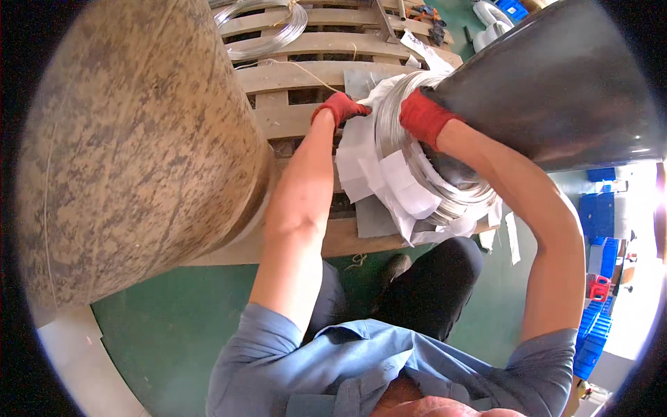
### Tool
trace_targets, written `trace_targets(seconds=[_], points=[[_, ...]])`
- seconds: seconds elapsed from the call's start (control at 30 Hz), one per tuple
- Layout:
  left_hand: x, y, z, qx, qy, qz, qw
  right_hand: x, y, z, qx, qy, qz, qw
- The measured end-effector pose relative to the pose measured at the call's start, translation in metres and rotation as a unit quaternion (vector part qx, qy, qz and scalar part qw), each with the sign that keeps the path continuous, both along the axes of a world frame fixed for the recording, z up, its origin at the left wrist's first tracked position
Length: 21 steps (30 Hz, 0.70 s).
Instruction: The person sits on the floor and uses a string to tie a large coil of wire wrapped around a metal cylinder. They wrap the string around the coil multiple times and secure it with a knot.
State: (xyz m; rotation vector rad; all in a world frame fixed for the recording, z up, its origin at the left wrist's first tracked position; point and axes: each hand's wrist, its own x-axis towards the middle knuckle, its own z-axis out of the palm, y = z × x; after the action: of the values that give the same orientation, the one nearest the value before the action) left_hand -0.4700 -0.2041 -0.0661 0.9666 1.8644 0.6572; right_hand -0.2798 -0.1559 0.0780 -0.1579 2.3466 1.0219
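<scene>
Far left: mottled brown cylinder, near my left forearm; swinging that arm out could bump it. Left hand, red-gloved, is at the white paper along the left side of the wire coil; a hard tug may tear the paper. Coil rests over the wooden pallet, right of centre; uneven pulling could spread its turns. Right hand curls over its far side by the black cylinder; pinch risk there. Fingertips hidden: cannot tell how tightly either hand grips.
</scene>
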Motion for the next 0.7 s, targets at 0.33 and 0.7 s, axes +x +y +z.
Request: trace_targets(seconds=[0.33, 0.7], points=[[0.015, -0.009, -0.010, 0.076, 0.042, 0.049, 0.995, -0.021, 0.018, 0.026, -0.132, 0.045, -0.163, 0.977], [0.058, -0.022, 0.007, 0.102, 0.209, -0.015, 0.972, -0.010, 0.026, -0.004, -0.098, 0.094, -0.101, 0.986]])
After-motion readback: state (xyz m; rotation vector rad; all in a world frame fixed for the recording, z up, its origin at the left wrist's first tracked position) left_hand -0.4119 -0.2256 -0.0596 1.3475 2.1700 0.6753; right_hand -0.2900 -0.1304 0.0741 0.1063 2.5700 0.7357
